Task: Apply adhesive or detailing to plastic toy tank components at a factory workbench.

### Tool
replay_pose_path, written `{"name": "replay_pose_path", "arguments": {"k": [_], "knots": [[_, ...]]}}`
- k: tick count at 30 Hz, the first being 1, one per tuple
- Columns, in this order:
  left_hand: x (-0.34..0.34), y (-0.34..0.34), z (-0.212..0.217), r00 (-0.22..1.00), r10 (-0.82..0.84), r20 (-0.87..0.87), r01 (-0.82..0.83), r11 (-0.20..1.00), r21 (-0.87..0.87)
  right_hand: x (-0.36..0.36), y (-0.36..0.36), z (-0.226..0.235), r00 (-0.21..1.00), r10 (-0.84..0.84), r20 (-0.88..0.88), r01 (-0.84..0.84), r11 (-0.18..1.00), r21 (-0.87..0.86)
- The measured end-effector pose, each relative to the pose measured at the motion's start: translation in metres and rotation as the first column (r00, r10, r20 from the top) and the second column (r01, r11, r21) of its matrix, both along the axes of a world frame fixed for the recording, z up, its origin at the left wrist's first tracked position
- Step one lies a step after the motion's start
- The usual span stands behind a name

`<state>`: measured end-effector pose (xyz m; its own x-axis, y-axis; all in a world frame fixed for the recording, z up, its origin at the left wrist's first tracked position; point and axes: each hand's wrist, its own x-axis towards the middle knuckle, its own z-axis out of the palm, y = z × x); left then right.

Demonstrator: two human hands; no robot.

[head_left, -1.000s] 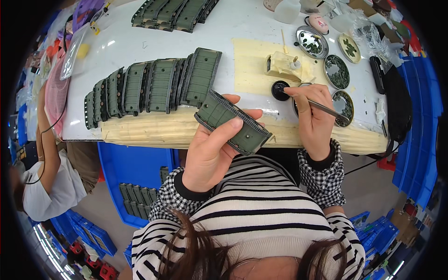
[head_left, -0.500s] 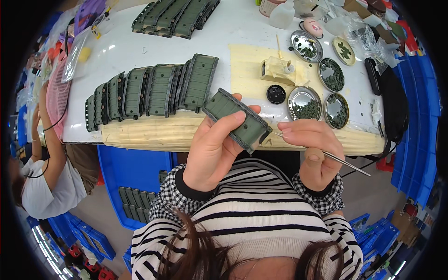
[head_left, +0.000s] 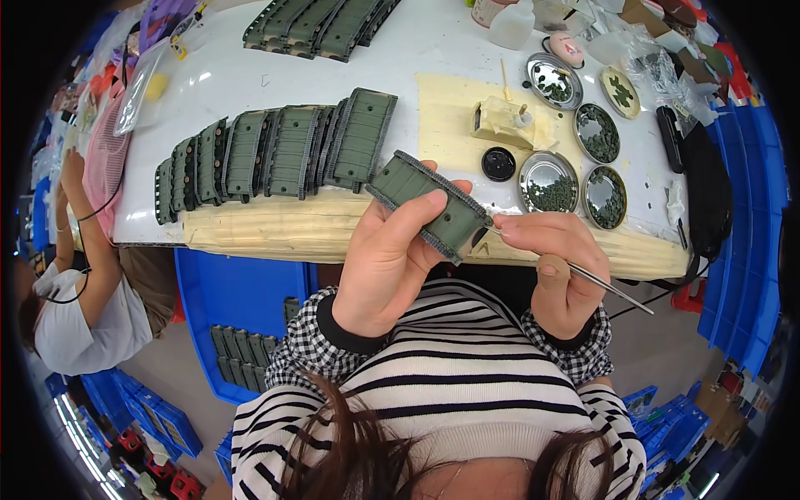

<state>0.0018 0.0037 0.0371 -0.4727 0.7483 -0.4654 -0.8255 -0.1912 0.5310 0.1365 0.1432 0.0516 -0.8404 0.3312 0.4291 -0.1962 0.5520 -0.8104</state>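
My left hand [head_left: 387, 258] is wrapped round a green toy tank hull [head_left: 408, 187], its thumb pressing on the flat ribbed face. Dark tracks run along both long edges of the hull, which is tilted over the table's front edge. Metal tweezers [head_left: 612, 290] are pinched in my right hand [head_left: 567, 267], their tip reaching the hull's right end; whether a small part sits in the tip is hidden. A row of similar tank hulls [head_left: 292, 152] stands leaning together on the left of the table, and another group [head_left: 321, 27] lies at the back.
Round metal dishes [head_left: 597, 133] of small green parts stand at the right, with a black pot [head_left: 498, 164] and a taped block [head_left: 510, 123] beside them. More hulls lie in a blue bin [head_left: 237, 287] below. Another person [head_left: 96, 308] sits at far left.
The view has shifted slightly. My left hand keeps the same hold on the hull, and my right hand with the tweezers has come slightly left, close to the hull's end.
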Motion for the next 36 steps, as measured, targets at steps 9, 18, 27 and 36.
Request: {"name": "replay_pose_path", "arguments": {"k": [9, 18, 27, 36], "knots": [[0.002, 0.002, 0.000, 1.000, 0.016, 0.020, -0.016, 1.000, 0.001, 0.000, 0.000, -0.003, 1.000, -0.010, 0.000, 0.010, 1.000, 0.020], [0.003, -0.001, 0.001, 0.998, 0.037, 0.042, -0.039, 0.998, 0.054, 0.000, -0.007, 0.001, 0.998, -0.045, 0.035, 0.042, 0.996, 0.080], [0.002, -0.002, -0.003, 0.999, 0.005, 0.041, -0.005, 1.000, 0.019, 0.003, -0.002, 0.000, 0.999, 0.039, 0.032, -0.045, 0.978, 0.202], [0.000, -0.002, 0.001, 0.996, -0.021, 0.084, 0.011, 0.993, 0.117, 0.009, -0.001, 0.009, 0.995, 0.093, 0.037, -0.099, 0.969, 0.228]]}}
